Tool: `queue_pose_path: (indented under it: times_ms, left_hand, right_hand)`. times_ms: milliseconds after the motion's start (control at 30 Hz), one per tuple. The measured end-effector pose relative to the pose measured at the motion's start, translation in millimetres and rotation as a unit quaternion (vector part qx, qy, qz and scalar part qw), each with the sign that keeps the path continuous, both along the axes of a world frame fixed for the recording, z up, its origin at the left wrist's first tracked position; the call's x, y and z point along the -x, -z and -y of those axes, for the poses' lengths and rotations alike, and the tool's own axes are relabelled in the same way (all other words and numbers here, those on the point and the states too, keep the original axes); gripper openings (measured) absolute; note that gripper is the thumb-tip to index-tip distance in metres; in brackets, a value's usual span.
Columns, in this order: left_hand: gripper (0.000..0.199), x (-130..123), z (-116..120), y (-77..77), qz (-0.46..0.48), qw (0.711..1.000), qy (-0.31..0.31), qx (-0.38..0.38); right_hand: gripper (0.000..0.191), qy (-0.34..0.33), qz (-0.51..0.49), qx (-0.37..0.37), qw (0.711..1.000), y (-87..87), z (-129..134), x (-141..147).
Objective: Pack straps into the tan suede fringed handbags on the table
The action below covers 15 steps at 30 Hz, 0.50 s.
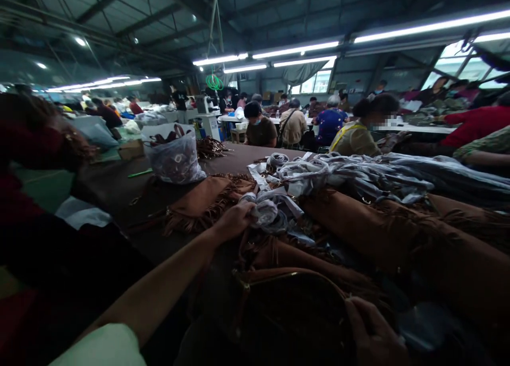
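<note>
My left hand (234, 220) reaches forward with its fingers closed on a coiled strap in whitish wrapping (265, 213). Close to me lies a brown bag (292, 277) with its zippered mouth open; the inside is dark. The fingers of my right hand (372, 329) pinch the right end of that rim. Just beyond the open bag is another brown fringed bag (303, 257). A flat brown fringed bag (201, 197) rests to the left of the wrapped coil.
More brown bags (358, 228) and long wrapped straps (378, 172) lie piled on the right. A plastic bag of straps (175, 156) stands on the dark table (247, 153), near a green pen-like item (140, 173). A co-worker (32, 159) is at the left; others sit beyond.
</note>
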<state>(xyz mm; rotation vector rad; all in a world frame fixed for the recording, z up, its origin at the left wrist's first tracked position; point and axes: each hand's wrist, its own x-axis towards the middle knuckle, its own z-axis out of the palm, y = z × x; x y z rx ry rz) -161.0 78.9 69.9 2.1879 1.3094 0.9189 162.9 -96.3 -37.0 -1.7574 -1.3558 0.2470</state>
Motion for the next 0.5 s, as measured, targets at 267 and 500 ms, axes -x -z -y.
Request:
queue_pose_path:
  times_ms: [267,500]
  left_hand:
    - [0.032,-37,16,-32.3,0.492,0.826,0.015,0.276]
    - [0.022,-85,21,-71.4,0.699,0.664,-0.009,0.266]
  right_hand:
    - [0.038,-0.002,-0.012,0.015,1.000,-9.1,1,11]
    - [0.036,-0.026,-0.002,-0.024,0.999,-12.3,3,15]
